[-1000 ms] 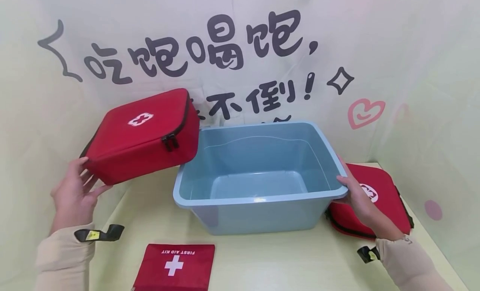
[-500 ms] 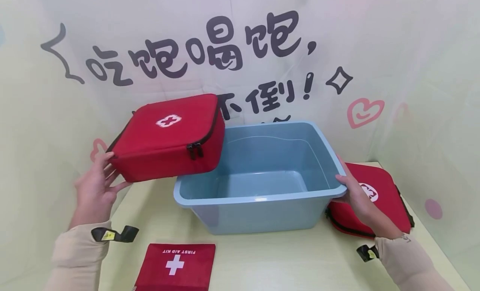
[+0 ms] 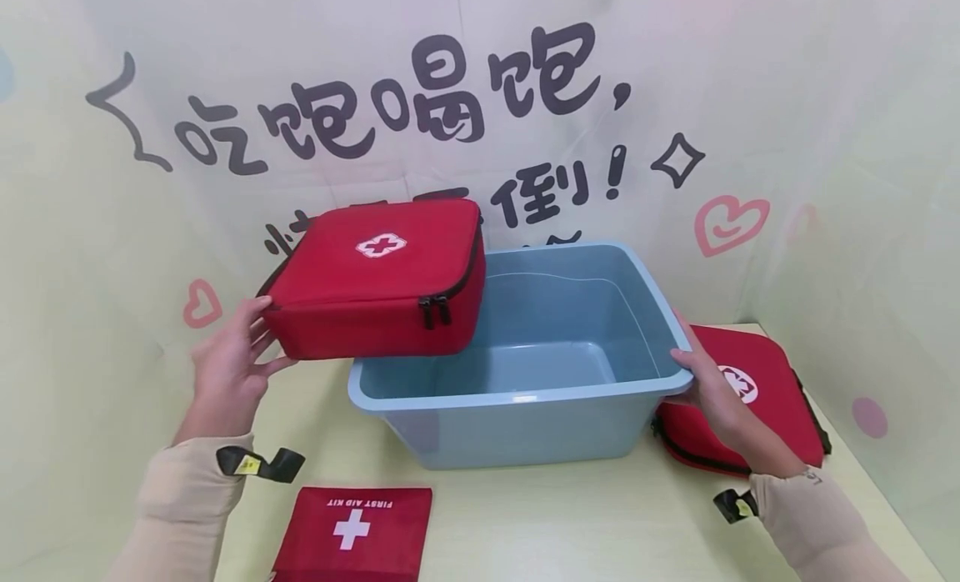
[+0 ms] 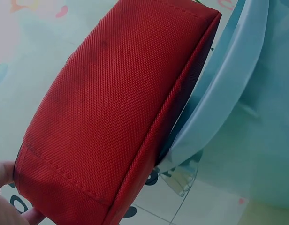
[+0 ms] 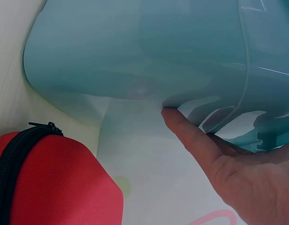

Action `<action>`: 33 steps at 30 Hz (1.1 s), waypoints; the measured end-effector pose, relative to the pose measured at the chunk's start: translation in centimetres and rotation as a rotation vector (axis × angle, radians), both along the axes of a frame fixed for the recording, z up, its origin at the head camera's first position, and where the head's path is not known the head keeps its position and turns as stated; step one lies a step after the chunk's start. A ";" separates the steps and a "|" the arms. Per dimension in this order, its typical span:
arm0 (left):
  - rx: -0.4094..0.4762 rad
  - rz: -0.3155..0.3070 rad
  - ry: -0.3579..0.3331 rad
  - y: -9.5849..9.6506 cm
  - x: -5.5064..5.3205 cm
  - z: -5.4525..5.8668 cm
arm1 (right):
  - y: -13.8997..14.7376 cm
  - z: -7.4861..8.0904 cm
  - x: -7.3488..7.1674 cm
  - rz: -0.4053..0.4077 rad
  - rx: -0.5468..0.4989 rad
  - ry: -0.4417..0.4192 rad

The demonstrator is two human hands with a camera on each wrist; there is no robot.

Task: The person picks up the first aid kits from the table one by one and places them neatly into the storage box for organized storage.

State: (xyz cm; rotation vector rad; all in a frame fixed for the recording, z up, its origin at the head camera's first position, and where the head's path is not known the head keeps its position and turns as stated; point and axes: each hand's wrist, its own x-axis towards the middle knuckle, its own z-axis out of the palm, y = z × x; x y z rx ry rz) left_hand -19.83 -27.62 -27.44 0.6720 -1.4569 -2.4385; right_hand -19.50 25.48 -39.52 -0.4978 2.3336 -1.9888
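A red first aid bag (image 3: 367, 273) with a white cross emblem and black zipper is held up by my left hand (image 3: 232, 365), which grips its left end. The bag's right part hangs over the left side of a blue plastic tub (image 3: 525, 432). In the left wrist view, the red fabric of the bag (image 4: 107, 98) fills the middle, close to the tub rim (image 4: 219, 108). My right hand (image 3: 712, 390) grips the tub's right rim. From the right wrist view, fingers (image 5: 191, 136) press against the outside of the tub wall (image 5: 111, 51).
A second red first aid bag (image 3: 772, 407) lies on the table right of the tub, partly behind my right forearm. A flat red first aid pouch (image 3: 356, 528) with a white cross lies at the table's front left. A printed curtain (image 3: 810, 107) stands behind.
My left hand has carried the red bag rightward and slightly down, from beside the tub to over its left part, and the bag has levelled. The right hand stays on the rim.
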 end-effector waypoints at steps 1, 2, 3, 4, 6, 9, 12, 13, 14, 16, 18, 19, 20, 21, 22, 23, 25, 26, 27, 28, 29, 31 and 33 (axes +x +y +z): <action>-0.009 -0.001 -0.001 0.2 0.0 0.1 | 0.0 0.0 0.0 0.001 -0.001 0.000; -0.019 0.000 -0.003 0.5 0.0 0.1 | 0.0 0.0 0.0 0.001 -0.002 -0.001; -0.029 0.001 -0.006 0.7 0.0 0.2 | 0.0 0.0 0.0 0.002 -0.003 -0.001; -0.037 0.005 -0.009 1.0 0.0 0.2 | 0.0 0.0 0.0 0.001 -0.003 0.000; -0.054 0.012 -0.014 1.5 0.0 0.3 | 0.0 0.0 0.0 0.002 -0.003 0.003; -0.096 0.020 -0.034 2.4 0.0 0.5 | 0.0 -0.1 0.0 0.002 -0.003 0.008; -0.132 0.026 -0.048 3.2 0.0 0.7 | 0.1 -0.1 0.0 0.002 0.001 0.012; -0.143 0.027 -0.052 3.5 0.0 0.7 | 0.1 -0.1 0.0 0.002 0.002 0.013; -0.152 0.030 -0.055 3.7 0.0 0.7 | 0.1 -0.1 0.0 0.001 0.004 0.013; -0.168 0.030 -0.055 4.2 0.0 0.8 | 0.0 -0.1 0.0 0.000 0.005 0.014; -0.189 0.021 -0.053 4.7 0.1 0.9 | 0.0 -0.2 0.0 0.001 0.003 0.014; -0.201 0.014 -0.051 4.9 0.1 0.9 | 0.0 -0.2 0.0 0.001 0.003 0.014; -0.217 0.007 -0.054 5.2 0.1 0.9 | 0.0 -0.2 0.0 0.001 0.004 0.015; -0.232 -0.001 -0.056 5.4 0.1 0.9 | 0.0 -0.2 0.0 0.002 0.003 0.016; -0.241 -0.006 -0.054 5.6 0.1 0.8 | 0.0 -0.2 -0.1 0.003 0.002 0.018; -0.249 -0.008 -0.054 5.9 0.2 0.8 | 0.0 -0.2 -0.1 0.005 0.001 0.019; -0.257 -0.011 -0.052 6.5 0.2 0.7 | -0.1 -0.1 -0.1 0.005 0.000 0.021; -0.260 -0.015 -0.052 6.7 0.2 0.7 | -0.1 -0.1 -0.1 0.005 0.000 0.021; -0.257 -0.017 -0.051 7.0 0.2 0.6 | 0.0 -0.1 -0.1 0.006 -0.001 0.020; -0.258 -0.021 -0.053 7.3 0.2 0.6 | 0.0 -0.1 -0.1 0.006 -0.001 0.020; -0.266 -0.025 -0.056 7.5 0.2 0.5 | 0.0 -0.2 -0.1 0.005 -0.001 0.018; -0.279 -0.032 -0.059 8.0 0.2 0.4 | 0.0 -0.2 0.0 0.005 -0.001 0.016; -0.296 -0.032 -0.058 8.5 0.2 0.4 | 0.1 -0.2 0.0 0.007 0.000 0.015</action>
